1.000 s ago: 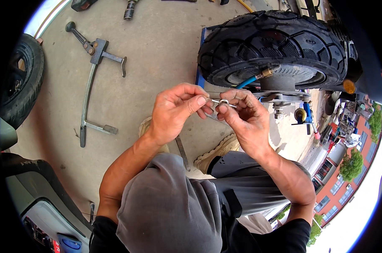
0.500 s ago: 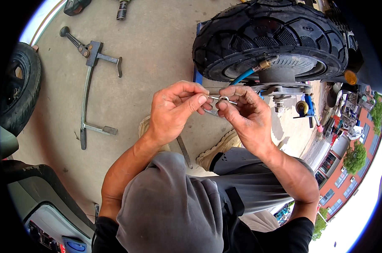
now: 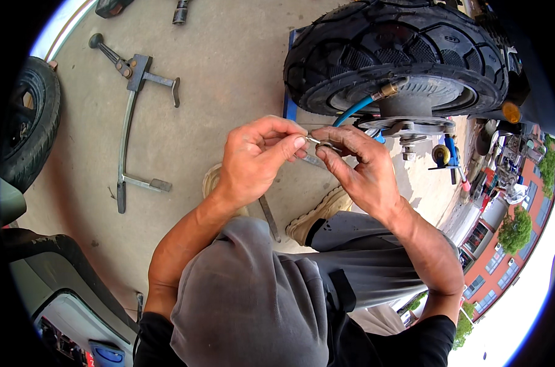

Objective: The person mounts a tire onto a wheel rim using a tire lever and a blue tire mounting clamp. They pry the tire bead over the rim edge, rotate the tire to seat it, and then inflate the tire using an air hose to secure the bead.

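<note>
My left hand (image 3: 253,160) and my right hand (image 3: 358,172) meet over the concrete floor, fingertips pinched together on a small metal part (image 3: 317,144) between them. The part is mostly hidden by my fingers. Just beyond my hands lies a black scooter tyre on its wheel (image 3: 400,52), resting on a stand, with a blue air hose (image 3: 356,110) and brass fitting plugged into its rim. My knees in grey trousers fill the lower view.
A long metal tyre tool (image 3: 130,122) lies on the concrete to the left. Another black tyre (image 3: 23,122) stands at the far left edge. My beige shoes (image 3: 317,214) and a thin metal rod (image 3: 268,217) are under my hands. A vehicle body sits lower left.
My hands stay pinched on the small part, fingers shifting slightly. The view has drifted, so the tyre and tool sit a little higher in the picture.
</note>
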The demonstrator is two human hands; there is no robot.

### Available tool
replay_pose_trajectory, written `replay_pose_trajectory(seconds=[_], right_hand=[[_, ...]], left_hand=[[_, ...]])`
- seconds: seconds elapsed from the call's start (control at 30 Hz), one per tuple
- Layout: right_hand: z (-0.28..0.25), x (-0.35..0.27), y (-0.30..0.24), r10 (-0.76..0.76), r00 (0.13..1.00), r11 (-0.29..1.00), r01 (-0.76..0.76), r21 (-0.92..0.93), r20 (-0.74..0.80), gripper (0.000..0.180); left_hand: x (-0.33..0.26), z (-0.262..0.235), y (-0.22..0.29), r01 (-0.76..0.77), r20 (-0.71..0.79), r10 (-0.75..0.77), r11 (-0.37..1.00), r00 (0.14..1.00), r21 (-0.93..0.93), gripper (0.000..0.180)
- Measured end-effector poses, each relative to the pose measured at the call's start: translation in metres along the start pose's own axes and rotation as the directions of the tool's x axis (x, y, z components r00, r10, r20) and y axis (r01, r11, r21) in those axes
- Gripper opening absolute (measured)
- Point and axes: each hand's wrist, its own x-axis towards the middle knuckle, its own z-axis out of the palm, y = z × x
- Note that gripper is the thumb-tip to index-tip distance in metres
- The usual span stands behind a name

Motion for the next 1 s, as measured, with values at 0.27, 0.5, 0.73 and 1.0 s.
replay_pose_trajectory(seconds=[0.27,0.5,0.73,1.0], right_hand=[[-0.005,0.004,-0.01,0.006,0.996,0.997,0.001,-0.075,0.093,0.023],[-0.017,-0.005,-0.018,0.096,0.983,0.995,-0.098,0.005,0.159,0.021],[-0.048,-0.037,-0.02,0.328,0.926,0.905,-0.365,0.218,0.188,0.017],[-0.101,-0.079,-0.031,0.161,0.95,0.979,-0.189,0.082,0.267,0.014]], left_hand=[[-0.004,0.003,0.003,0.009,-0.026,-0.008,0.999,1.0,0.049,0.013],[-0.005,0.0,0.005,-0.068,0.127,0.038,0.968,0.991,0.241,0.013],[0.009,0.022,0.014,-0.291,0.423,0.138,0.901,0.896,0.323,0.023],[0.039,0.072,0.015,-0.352,0.176,0.307,0.765,0.936,0.54,0.057]])
